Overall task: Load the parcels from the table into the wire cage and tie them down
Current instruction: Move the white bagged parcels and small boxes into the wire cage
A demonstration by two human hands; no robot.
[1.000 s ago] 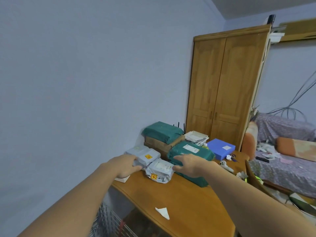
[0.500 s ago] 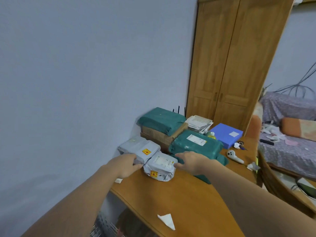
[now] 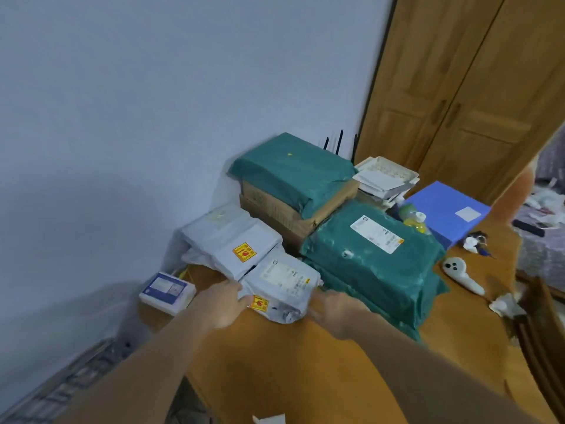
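Both hands reach to the small grey parcel (image 3: 279,290) at the near front of the wooden table (image 3: 305,371). Left hand (image 3: 224,302) touches the parcel's left edge, fingers on it by the yellow sticker, thumb side blurred, so cannot tell if it grips or just rests. Right hand (image 3: 334,310) sits at the parcel's right edge, blurred too, grip cannot be told. Second grey parcel (image 3: 232,237) lies just behind the small one, partly overlapping it. Right of the small parcel, touching it, a big green parcel (image 3: 373,264) with a white label. Behind that, a cardboard box (image 3: 293,215) with another green parcel (image 3: 290,171) on top. Small white box (image 3: 167,292) left of the grey parcel at the table edge. Blue box (image 3: 446,211) and paper stack (image 3: 385,175) farther back right. Wire cage (image 3: 70,384) below left of the table, blurred.
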